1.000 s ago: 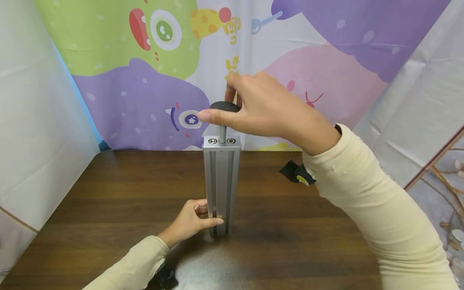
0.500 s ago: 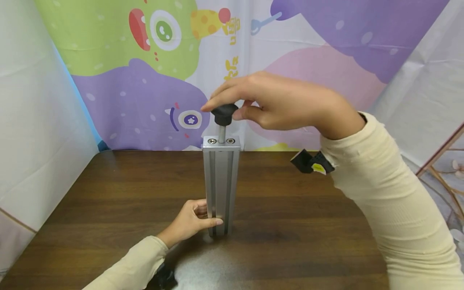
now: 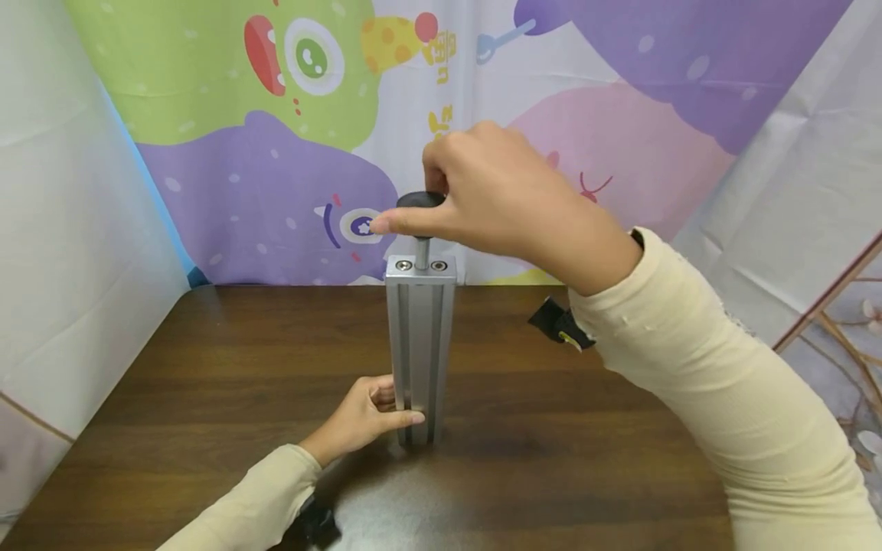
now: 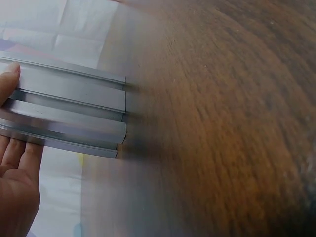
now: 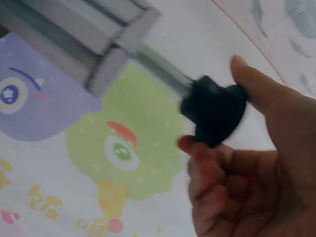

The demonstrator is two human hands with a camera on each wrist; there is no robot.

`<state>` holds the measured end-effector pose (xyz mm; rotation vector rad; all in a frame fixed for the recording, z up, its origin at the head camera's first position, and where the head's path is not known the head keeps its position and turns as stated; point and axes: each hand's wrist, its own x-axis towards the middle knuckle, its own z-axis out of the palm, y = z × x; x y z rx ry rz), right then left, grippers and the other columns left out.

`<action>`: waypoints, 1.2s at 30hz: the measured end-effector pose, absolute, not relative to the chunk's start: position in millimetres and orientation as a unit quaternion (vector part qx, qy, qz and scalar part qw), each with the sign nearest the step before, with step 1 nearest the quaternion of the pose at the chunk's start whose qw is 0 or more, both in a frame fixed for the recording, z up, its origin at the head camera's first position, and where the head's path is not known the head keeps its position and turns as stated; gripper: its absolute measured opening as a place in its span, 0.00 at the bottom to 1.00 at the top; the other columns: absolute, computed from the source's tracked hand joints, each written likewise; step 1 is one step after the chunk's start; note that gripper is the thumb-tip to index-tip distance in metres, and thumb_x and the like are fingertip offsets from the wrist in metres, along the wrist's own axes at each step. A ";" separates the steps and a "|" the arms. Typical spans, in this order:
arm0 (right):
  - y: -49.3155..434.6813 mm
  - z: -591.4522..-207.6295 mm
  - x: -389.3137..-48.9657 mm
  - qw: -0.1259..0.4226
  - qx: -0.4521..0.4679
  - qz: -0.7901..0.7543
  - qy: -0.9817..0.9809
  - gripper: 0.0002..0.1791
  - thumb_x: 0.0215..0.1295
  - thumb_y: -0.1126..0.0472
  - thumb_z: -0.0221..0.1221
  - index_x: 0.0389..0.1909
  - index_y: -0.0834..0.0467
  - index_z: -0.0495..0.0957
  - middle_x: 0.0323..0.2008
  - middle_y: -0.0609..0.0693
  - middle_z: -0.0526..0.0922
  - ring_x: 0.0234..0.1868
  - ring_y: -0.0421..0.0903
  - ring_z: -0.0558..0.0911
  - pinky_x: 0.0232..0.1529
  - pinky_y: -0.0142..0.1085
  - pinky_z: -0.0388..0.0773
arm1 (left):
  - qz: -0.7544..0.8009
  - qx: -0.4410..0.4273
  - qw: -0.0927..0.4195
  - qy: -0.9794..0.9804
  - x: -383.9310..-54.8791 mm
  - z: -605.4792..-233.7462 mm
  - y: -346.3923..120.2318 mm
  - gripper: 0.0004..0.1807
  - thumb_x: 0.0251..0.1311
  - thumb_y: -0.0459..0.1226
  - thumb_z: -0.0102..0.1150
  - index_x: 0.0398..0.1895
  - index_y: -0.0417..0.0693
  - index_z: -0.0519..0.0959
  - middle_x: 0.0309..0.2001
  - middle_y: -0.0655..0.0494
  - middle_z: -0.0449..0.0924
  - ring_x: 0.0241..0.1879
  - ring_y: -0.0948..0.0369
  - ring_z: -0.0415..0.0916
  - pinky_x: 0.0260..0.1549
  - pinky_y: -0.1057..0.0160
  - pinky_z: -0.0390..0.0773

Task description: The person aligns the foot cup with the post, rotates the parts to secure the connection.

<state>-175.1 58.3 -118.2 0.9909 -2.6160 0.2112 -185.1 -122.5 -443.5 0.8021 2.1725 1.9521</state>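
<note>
An aluminium profile [image 3: 422,344] stands upright on the wooden table, its lower end at the tabletop in the left wrist view. Low on it, my left hand [image 3: 354,419] grips the profile, thumb across the front and fingers at the far side. Two bolts sit in the end plate [image 3: 421,274] on top. Between them a metal threaded rod [image 5: 163,69] rises to a black knob [image 5: 215,108]. My right hand [image 3: 506,199] pinches this knob between thumb and bent fingers, with the thumb on the near side. A gap of bare rod shows between knob and plate.
Behind the brown table [image 3: 537,428] hangs a cartoon-print curtain [image 3: 289,191]. Pale cloth walls [image 3: 62,191] close in both sides. Black straps [image 3: 561,325] hang at the wrists.
My right hand turned over the knob, its thumb swinging to the right side, then came back to its former grip with the thumb in front. The left hand and profile stayed put.
</note>
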 end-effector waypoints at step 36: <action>85.8 -100.0 -191.8 0.046 0.572 0.035 -0.818 0.25 0.66 0.75 0.50 0.59 0.51 0.76 0.49 0.48 0.77 0.44 0.41 0.76 0.45 0.33 0.74 | 0.638 0.264 0.053 0.721 -184.5 -445.1 -120.2 0.22 0.52 0.28 0.69 0.49 0.27 0.76 0.40 0.36 0.84 0.39 0.64 0.83 0.41 0.66 0.82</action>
